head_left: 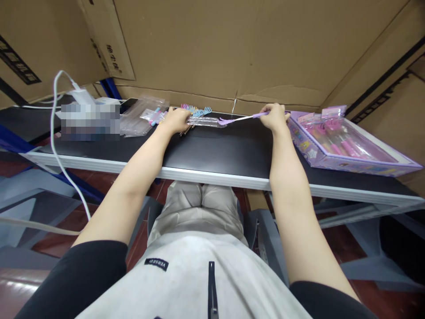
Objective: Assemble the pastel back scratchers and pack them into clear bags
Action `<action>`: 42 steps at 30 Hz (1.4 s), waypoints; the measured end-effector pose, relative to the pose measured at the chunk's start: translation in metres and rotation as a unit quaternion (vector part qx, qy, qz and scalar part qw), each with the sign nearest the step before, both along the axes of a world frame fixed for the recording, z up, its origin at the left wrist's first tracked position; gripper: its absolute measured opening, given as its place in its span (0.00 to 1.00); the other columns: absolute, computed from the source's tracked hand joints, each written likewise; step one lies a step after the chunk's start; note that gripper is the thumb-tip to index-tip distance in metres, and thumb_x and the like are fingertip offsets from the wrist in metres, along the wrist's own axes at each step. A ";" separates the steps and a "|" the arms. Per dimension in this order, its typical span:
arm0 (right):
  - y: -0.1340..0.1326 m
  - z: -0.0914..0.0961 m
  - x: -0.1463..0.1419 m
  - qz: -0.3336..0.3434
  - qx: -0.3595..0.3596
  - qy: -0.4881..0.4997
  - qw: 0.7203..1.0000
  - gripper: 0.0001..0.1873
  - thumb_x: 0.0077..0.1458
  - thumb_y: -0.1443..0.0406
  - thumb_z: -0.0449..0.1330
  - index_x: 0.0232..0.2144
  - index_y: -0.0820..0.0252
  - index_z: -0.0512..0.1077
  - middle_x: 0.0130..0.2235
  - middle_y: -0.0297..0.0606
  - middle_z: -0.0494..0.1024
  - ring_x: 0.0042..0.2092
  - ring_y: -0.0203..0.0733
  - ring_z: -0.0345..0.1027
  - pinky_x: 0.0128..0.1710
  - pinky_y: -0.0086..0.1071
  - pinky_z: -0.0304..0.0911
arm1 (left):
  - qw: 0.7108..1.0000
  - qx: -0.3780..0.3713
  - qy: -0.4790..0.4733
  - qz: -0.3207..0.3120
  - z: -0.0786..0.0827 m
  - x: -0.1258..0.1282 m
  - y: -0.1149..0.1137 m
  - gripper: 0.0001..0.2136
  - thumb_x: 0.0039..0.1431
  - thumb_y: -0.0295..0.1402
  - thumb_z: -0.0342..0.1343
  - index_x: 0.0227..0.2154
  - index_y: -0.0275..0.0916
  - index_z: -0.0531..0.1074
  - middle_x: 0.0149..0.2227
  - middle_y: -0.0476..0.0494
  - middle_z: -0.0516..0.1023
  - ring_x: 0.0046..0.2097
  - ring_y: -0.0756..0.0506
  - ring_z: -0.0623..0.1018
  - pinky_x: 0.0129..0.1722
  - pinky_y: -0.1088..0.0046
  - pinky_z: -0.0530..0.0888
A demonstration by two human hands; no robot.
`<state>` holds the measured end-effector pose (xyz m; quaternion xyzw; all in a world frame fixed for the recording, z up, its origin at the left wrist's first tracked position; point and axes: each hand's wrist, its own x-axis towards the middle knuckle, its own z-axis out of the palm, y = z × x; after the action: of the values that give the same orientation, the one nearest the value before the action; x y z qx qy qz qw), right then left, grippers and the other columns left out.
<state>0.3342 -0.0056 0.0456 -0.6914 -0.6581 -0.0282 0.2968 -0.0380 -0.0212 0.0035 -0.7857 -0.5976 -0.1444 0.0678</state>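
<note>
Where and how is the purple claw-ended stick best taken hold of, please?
Probably by its purple handle, pinched from the right, as the right hand does. The slim stick points its claw end left, at the clear sleeve in the left hand, so the handle is the freer end.

Claw-ended stick (244,118): lilac, white. Box (350,164): purple, cartoon-printed. Tabletop (219,153): black.
</note>
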 end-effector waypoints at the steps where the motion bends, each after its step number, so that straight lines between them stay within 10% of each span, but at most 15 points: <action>1: -0.001 0.001 -0.001 0.004 0.003 0.000 1.000 0.06 0.58 0.65 0.64 0.38 0.57 0.79 0.51 0.52 0.79 0.66 0.69 0.63 0.69 0.78 0.49 | 1.000 0.001 -0.002 -0.001 0.000 0.000 0.000 0.08 0.67 0.31 0.59 0.46 0.38 0.79 0.56 0.29 0.84 0.67 0.26 0.78 0.69 0.41 0.69; 42: -0.017 -0.010 -0.071 0.244 -0.005 -0.019 0.970 0.15 0.57 0.66 0.64 0.47 0.54 0.84 0.49 0.48 0.83 0.56 0.60 0.74 0.64 0.54 0.70 | 0.999 -0.006 -0.038 -0.037 0.004 0.005 -0.006 0.12 0.64 0.41 0.65 0.46 0.42 0.80 0.51 0.35 0.86 0.57 0.30 0.82 0.54 0.61 0.74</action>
<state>0.2632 -0.0226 0.0352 -0.5108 -0.8125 0.0355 0.2788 -0.0326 -0.0272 0.0072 -0.8018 -0.5709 -0.1732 0.0348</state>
